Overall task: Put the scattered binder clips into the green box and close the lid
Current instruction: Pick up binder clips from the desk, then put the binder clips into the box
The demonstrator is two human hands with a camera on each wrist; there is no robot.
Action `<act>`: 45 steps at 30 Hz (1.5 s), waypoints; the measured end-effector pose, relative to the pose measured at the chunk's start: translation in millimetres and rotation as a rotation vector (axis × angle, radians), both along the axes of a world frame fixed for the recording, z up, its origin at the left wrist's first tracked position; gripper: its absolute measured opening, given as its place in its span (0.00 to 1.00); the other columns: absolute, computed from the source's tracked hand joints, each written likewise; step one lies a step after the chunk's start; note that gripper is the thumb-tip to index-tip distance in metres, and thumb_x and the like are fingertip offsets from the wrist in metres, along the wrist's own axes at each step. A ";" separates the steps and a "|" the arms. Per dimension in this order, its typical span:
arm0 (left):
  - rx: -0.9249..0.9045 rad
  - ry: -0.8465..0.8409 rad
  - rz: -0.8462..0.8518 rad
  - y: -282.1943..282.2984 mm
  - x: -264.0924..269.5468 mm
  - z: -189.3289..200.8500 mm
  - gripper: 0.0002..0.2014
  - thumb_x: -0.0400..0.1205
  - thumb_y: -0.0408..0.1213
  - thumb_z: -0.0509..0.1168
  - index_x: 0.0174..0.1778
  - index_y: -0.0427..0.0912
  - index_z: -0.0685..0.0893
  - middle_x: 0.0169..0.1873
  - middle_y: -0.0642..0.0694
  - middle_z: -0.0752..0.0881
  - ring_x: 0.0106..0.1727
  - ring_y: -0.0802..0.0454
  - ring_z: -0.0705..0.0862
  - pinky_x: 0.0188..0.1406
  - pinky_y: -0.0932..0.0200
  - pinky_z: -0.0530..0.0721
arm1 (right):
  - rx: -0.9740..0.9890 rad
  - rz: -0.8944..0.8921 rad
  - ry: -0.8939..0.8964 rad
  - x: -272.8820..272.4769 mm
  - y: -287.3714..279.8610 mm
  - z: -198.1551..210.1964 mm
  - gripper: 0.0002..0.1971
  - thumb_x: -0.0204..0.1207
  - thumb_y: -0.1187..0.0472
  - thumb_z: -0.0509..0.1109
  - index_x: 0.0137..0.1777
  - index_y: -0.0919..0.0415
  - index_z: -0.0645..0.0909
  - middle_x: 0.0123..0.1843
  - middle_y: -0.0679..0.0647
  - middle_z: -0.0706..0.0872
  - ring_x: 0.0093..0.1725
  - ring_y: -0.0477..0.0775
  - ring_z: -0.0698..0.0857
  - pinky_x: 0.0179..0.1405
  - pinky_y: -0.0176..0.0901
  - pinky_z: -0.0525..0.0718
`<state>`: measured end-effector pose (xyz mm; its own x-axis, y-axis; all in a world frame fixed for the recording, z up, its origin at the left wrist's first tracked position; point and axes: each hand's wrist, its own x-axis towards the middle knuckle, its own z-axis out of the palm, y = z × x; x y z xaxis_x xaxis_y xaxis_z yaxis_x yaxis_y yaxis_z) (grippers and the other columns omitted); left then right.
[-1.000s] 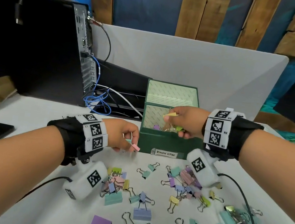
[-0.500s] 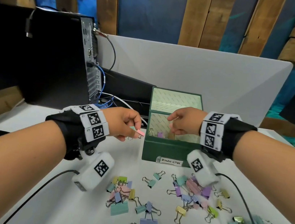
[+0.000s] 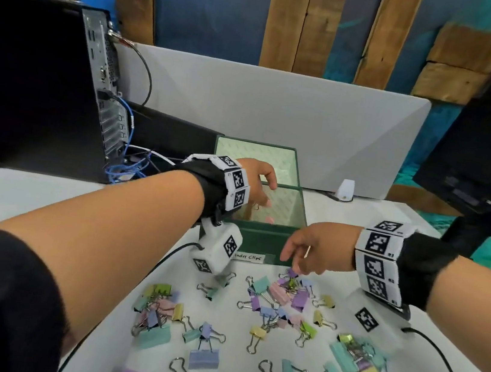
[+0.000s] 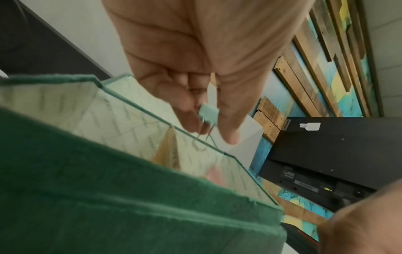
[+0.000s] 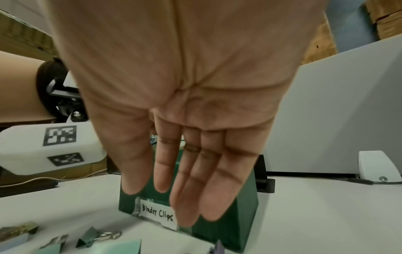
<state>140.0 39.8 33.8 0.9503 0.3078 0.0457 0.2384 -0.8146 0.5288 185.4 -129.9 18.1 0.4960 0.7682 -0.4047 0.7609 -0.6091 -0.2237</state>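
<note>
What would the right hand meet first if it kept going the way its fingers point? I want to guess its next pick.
Probably the clump of binder clips just below the right hand's straight fingertips, before the green box; depth is unclear.

white table, grey divider panel behind; wood planks on blue-teal wall.

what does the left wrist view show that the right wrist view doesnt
Only the left wrist view shows the left hand over the open green box, a mint binder clip between its fingertips, the box's pale patterned lining, and something pink blurred inside.

Only the right wrist view shows the right hand, fingers straight and empty, the handwritten "Binder Clips" label on the box front, and loose clips on the white table.

Both show the green box and the grey divider panel.
</note>
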 end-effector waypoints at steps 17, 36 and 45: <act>0.389 0.570 -0.272 -4.3 -89.4 -40.6 0.29 0.73 0.47 0.73 0.71 0.59 0.74 0.69 0.54 0.76 0.67 0.55 0.78 0.54 0.65 0.70 | -0.156 0.290 -0.215 -37.2 30.4 -17.9 0.14 0.73 0.59 0.71 0.58 0.49 0.82 0.62 0.48 0.78 0.54 0.51 0.80 0.40 0.36 0.75; 0.509 0.618 -0.350 -16.4 -73.1 -61.7 0.18 0.74 0.38 0.73 0.59 0.46 0.82 0.62 0.45 0.82 0.49 0.52 0.77 0.31 0.68 0.68 | -0.165 0.517 -0.279 -46.7 40.1 -42.4 0.12 0.72 0.58 0.73 0.55 0.53 0.80 0.55 0.53 0.84 0.52 0.54 0.81 0.31 0.35 0.69; 0.513 0.597 -0.338 -13.6 -73.9 -64.3 0.13 0.72 0.39 0.74 0.46 0.49 0.76 0.52 0.47 0.81 0.45 0.52 0.76 0.30 0.67 0.69 | -0.151 0.517 -0.194 -50.1 28.5 -36.2 0.22 0.72 0.57 0.73 0.66 0.48 0.75 0.64 0.52 0.77 0.58 0.52 0.80 0.47 0.38 0.72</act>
<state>66.1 26.2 -30.5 0.8963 0.0816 -0.4358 0.0606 -0.9962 -0.0619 135.3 -101.4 -18.2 0.1472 0.8714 -0.4681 0.9869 -0.1608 0.0108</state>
